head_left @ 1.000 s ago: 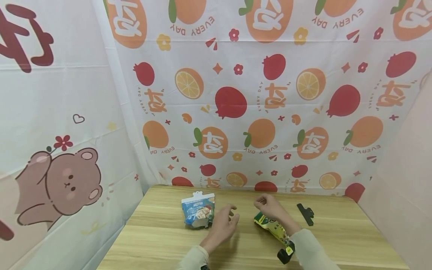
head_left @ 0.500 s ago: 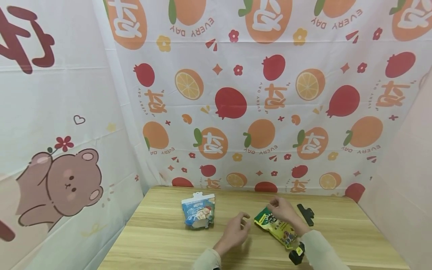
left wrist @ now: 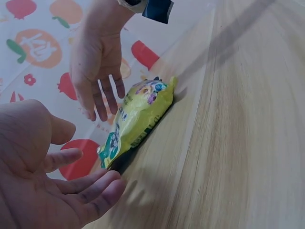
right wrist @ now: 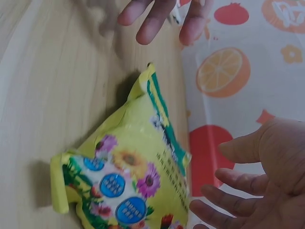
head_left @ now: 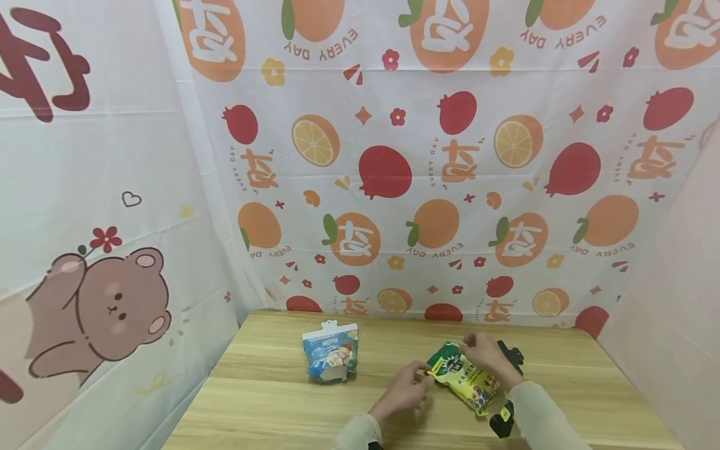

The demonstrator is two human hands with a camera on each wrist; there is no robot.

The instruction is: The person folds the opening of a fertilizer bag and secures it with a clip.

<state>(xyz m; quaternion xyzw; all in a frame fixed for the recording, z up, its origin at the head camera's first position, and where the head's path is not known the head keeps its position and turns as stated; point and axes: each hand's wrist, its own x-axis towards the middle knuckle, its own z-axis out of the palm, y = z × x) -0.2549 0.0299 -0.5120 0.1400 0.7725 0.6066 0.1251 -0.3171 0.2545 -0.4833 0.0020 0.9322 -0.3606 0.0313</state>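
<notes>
A plump yellow-and-green bag (head_left: 465, 382), printed with flowers, lies on the wooden table in front of the person. Beside its green end is the left hand (head_left: 404, 392), fingers relaxed and spread; in the left wrist view its fingertips (left wrist: 112, 186) come close to the bag's corner, and contact is uncertain. The right hand (head_left: 488, 357) hovers at the bag's far right side. In the right wrist view that hand (right wrist: 267, 179) has loosely bent fingers with nothing between them. A black bag clip (head_left: 512, 359) lies just past the right hand, partly hidden by it.
To the left, a blue bag (head_left: 330, 357) stands on the table (head_left: 253, 375) with a white clip (head_left: 330, 327) across its top. A fruit-print cloth (head_left: 416, 237) hangs behind the table's far edge. A black device (head_left: 502, 420) sits at the right wrist.
The left hand has moved right, from near the blue bag to the yellow-and-green bag's end. The right hand has shifted right and nearer, uncovering more of that bag's printed face.
</notes>
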